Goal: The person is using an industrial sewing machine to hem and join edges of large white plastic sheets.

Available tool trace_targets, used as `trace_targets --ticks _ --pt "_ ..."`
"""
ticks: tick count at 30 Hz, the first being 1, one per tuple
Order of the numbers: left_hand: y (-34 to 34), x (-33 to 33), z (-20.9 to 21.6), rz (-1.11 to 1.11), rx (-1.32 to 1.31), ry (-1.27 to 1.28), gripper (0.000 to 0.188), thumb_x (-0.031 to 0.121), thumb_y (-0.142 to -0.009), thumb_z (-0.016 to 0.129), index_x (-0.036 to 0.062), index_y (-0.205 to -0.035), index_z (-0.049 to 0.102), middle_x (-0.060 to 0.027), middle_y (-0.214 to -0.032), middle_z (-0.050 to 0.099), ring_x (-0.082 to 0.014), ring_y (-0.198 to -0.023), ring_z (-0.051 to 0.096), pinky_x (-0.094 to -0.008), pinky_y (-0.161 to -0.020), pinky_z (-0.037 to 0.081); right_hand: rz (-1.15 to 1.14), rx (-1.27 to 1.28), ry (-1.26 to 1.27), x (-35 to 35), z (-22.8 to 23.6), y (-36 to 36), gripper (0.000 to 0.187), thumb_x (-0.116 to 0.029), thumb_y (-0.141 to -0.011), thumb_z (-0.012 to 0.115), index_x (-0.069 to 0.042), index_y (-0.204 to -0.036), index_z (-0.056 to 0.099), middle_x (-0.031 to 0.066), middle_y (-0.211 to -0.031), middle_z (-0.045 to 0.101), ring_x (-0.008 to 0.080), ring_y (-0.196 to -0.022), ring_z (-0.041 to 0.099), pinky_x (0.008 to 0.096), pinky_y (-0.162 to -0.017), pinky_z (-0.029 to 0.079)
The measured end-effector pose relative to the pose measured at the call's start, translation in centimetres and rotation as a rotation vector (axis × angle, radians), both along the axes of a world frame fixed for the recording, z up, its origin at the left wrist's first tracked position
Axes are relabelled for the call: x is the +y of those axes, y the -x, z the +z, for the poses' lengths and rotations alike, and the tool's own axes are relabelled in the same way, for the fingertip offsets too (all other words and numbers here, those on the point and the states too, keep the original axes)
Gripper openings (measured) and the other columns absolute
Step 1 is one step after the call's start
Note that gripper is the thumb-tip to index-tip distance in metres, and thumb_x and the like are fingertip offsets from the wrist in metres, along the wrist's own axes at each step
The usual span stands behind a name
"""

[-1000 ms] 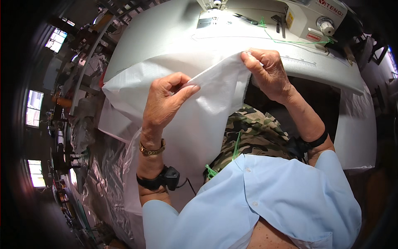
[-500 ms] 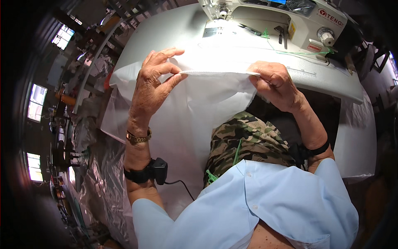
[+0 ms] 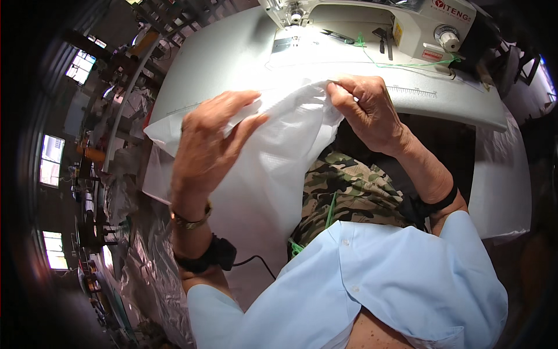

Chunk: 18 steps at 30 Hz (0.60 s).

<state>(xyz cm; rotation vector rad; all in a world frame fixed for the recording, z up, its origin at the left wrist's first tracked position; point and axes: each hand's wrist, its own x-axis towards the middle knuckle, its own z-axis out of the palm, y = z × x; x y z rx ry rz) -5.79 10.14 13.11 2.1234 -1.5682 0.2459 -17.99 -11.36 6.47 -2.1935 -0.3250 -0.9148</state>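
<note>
A thin white sheet of woven material [image 3: 273, 157] hangs over the near edge of the sewing table and down across my lap on the left. My right hand [image 3: 369, 110] pinches its upper edge between thumb and fingers, drawing it up into a slanting fold. On the sheet's left side is my left hand [image 3: 212, 136], slightly blurred, its thumb and fingers spread apart around a loose part of the material without gripping it. Beyond both hands stands a white sewing machine [image 3: 427, 29], its lit needle area [image 3: 295, 39] above the tabletop.
The pale tabletop [image 3: 215, 61] has a ruler scale along its near edge. Green thread [image 3: 369, 53], dark-handled tweezers [image 3: 337, 37] and small dark tools [image 3: 381, 38] lie by the machine. Crumpled clear plastic [image 3: 145, 273] is heaped at my left.
My left hand has let go of the sheet's edge and spread its fingers. My right hand has moved left and up with its corner, and the straight edge has become a slanting fold.
</note>
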Motion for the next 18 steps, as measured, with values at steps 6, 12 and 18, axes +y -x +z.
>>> trace_targets --ticks 6,12,18 --pt "2.2 -3.0 -1.4 0.02 -0.275 0.135 0.029 0.024 -0.081 0.07 0.0013 -0.096 0.062 -0.0141 -0.084 0.064 -0.0285 -0.074 0.064 -0.0363 -0.067 0.049 -0.087 -0.034 0.108 2.5 0.5 -0.9 0.026 -0.025 -0.091 0.052 -0.002 -0.078 0.05 0.0144 -0.061 0.048 0.0327 -0.058 0.053 0.0415 -0.057 0.043" --pt "0.9 -2.6 -1.9 -0.05 -0.134 0.166 0.028 0.025 -0.081 0.072 0.0012 -0.087 0.058 -0.0129 -0.068 0.058 -0.0288 -0.056 0.057 -0.0341 -0.052 0.044 -0.055 -0.048 0.059 2.2 0.2 -1.0 0.021 -0.02 -0.089 0.053 -0.002 -0.08 0.051 0.0149 -0.065 0.05 0.0338 -0.061 0.051 0.0408 -0.059 0.042" --pt "0.3 -2.6 -1.4 -0.128 -0.077 0.137 0.016 0.011 -0.084 0.069 -0.0007 -0.085 0.058 -0.0087 -0.064 0.054 -0.0206 -0.051 0.05 -0.029 -0.05 0.04 -0.105 -0.133 0.097 2.5 0.5 -1.5 0.021 -0.021 -0.09 0.051 -0.003 -0.079 0.052 0.0138 -0.065 0.053 0.032 -0.064 0.056 0.0434 -0.06 0.045"
